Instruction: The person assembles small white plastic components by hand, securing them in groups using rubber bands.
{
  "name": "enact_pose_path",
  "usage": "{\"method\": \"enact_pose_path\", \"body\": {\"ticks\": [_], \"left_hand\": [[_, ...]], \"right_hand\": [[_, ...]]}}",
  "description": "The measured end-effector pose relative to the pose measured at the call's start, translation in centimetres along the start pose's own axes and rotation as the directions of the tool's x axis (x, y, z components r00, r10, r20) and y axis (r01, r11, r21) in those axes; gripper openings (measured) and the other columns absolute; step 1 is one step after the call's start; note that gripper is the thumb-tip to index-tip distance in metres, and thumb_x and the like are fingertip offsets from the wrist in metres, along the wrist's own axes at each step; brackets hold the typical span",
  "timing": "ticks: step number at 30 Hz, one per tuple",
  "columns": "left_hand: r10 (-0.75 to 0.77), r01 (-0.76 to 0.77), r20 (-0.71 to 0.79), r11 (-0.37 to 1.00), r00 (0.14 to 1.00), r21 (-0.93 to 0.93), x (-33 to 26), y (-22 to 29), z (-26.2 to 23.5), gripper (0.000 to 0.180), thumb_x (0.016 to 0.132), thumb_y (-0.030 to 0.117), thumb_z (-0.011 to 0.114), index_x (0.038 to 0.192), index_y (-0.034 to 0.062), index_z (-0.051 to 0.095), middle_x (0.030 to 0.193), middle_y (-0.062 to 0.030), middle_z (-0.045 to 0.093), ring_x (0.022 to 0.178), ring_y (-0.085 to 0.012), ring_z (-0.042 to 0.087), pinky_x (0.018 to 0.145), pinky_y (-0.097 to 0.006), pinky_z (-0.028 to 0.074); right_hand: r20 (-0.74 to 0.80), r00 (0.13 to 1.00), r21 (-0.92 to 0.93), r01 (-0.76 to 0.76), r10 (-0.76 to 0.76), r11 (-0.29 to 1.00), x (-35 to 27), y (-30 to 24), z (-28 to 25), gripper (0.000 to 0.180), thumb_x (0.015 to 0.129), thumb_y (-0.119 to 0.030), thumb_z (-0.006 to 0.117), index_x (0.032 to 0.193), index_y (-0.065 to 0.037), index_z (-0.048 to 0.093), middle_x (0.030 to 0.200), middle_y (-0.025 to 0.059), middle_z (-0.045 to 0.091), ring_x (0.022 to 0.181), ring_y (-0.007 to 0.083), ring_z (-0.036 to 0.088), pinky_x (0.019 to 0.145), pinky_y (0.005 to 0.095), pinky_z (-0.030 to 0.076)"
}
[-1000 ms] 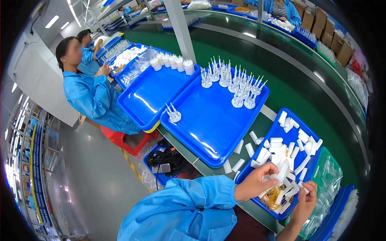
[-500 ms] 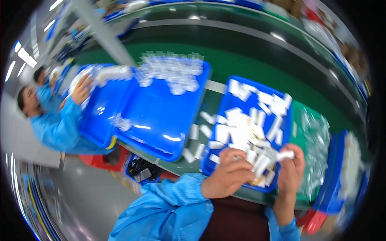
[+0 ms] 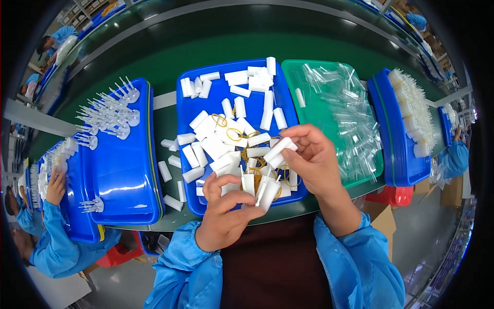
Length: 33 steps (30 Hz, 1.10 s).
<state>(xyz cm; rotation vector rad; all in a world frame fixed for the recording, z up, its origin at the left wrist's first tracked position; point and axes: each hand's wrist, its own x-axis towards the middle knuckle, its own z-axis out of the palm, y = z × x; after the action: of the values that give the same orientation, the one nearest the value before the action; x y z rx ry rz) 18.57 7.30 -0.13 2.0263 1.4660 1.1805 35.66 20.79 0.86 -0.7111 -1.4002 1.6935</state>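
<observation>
My left hand (image 3: 225,219) pinches a white plastic piece with thin upright pins (image 3: 264,191) over the near edge of a blue tray (image 3: 211,104). Just above and to the right of it, my right hand (image 3: 320,164) has a short white tube (image 3: 281,150) between thumb and fingers. The two held pieces are apart. Beneath both hands, the tray carries many loose white tubes (image 3: 214,146). Thin yellow rubber bands (image 3: 235,135) lie among them. My fingers hide part of each held piece.
To the right, a green tray (image 3: 314,121) bears clear plastic tubes (image 3: 355,123), beside stacked blue trays (image 3: 395,154) of white pieces. Another blue tray (image 3: 126,177) at left holds clear pronged pieces (image 3: 110,116). A co-worker's hand (image 3: 55,189) is farther left. Several loose tubes lie between the trays.
The view has swung right, so the trays appear farther left and level. The pinned piece now shows clearly in my left hand. My right hand still holds a white tube, now turned leftward.
</observation>
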Motion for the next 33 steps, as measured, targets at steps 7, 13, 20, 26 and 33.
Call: {"method": "enact_pose_path", "body": {"ticks": [7, 13, 20, 26, 33], "left_hand": [[-0.004, 0.003, 0.037, 1.0, 0.999, 0.018, -0.3, -0.2, 0.1, 0.035, 0.063, 0.0, 0.071, 0.088, 0.0244, 0.069, 0.093, 0.0066, 0.056, 0.108, -0.0275, 0.045, 0.1, -0.052, 0.018], [-0.012, 0.012, 0.031, 1.0, 0.999, 0.004, -0.4, -0.3, 0.0, 0.036, 0.063, 0.0, 0.07, 0.089, 0.025, 0.069, 0.093, 0.0065, 0.056, 0.108, -0.0282, 0.045, 0.1, -0.052, 0.018], [-0.026, 0.025, 0.029, 1.0, 0.999, 0.011, -0.6, -0.2, -0.1, 0.034, 0.065, 0.0, 0.071, 0.088, 0.0247, 0.069, 0.092, 0.0064, 0.055, 0.108, -0.0274, 0.045, 0.102, -0.052, 0.016], [-0.047, 0.047, 0.04, 0.999, 0.998, -0.005, -1.0, -0.2, -0.5, 0.035, 0.065, -0.001, 0.07, 0.088, 0.0247, 0.069, 0.092, 0.0065, 0.055, 0.11, -0.0274, 0.045, 0.103, -0.053, 0.014], [-0.051, 0.049, -0.03, 0.995, 0.998, -0.084, -1.6, -0.8, -0.6, 0.023, 0.068, 0.005, 0.073, 0.085, 0.0197, 0.068, 0.1, 0.0011, 0.057, 0.113, -0.0311, 0.044, 0.103, -0.052, 0.016]], "right_hand": [[0.131, 0.987, -0.112, -0.079, 0.094, 0.991, -0.4, -0.6, 0.2, 0.027, 0.081, 0.008, 0.061, 0.107, 0.004, 0.06, 0.095, 0.0087, 0.063, 0.084, 0.0129, 0.063, 0.074, 0.0239, 0.05], [0.16, 0.986, -0.372, 0.095, -0.037, 0.924, -0.3, -0.7, 0.2, 0.025, 0.079, 0.008, 0.062, 0.103, 0.003, 0.064, 0.096, 0.0103, 0.062, 0.08, 0.0116, 0.061, 0.07, 0.024, 0.05], [0.199, 0.98, -0.309, 0.071, -0.009, 0.949, -0.7, -1.3, 0.7, 0.024, 0.078, 0.007, 0.062, 0.101, 0.002, 0.066, 0.096, 0.0104, 0.063, 0.082, 0.0118, 0.061, 0.069, 0.0218, 0.049], [0.325, 0.945, -0.34, 0.085, 0.032, 0.937, -0.2, -2.1, 0.5, 0.018, 0.077, 0.004, 0.064, 0.094, 0.0, 0.069, 0.087, 0.0105, 0.066, 0.08, 0.0147, 0.063, 0.069, 0.0256, 0.049], [0.433, 0.901, -0.338, 0.189, -0.026, 0.922, -0.2, -2.0, 1.0, 0.015, 0.075, 0.003, 0.068, 0.089, -0.001, 0.071, 0.087, 0.0122, 0.067, 0.082, 0.0199, 0.066, 0.071, 0.0277, 0.051]]}}
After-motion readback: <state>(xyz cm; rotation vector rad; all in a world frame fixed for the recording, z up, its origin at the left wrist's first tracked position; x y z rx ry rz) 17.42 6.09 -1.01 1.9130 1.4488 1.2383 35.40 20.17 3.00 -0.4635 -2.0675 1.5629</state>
